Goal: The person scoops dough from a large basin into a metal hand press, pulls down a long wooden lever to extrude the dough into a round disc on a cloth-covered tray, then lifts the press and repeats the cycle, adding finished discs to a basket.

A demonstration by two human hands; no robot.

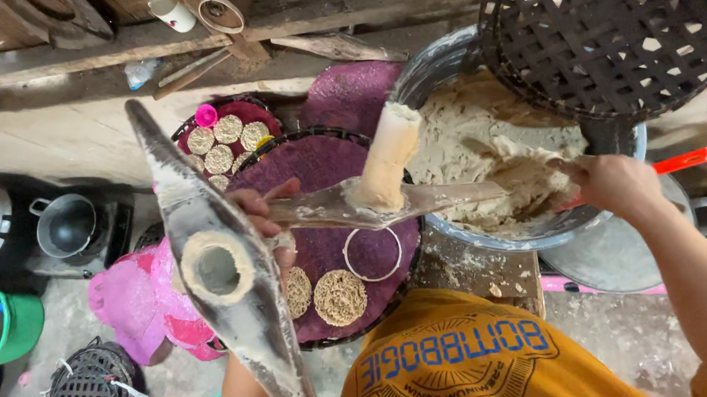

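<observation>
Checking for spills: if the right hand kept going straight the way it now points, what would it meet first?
The right hand points left into the big metal basin, so it would likely first push into the pale dough there, though depth is hard to judge.

shirt point(465, 365): showing mustard yellow, carrying a blue and dark printed emblem
arms: showing bare, no sleeves reaching them
hands: wearing no gloves

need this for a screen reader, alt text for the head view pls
Seen from above, a person's left hand holds a dough-coated press over a purple tray of round noodle cakes, while the right hand reaches into a dough basin.
</observation>
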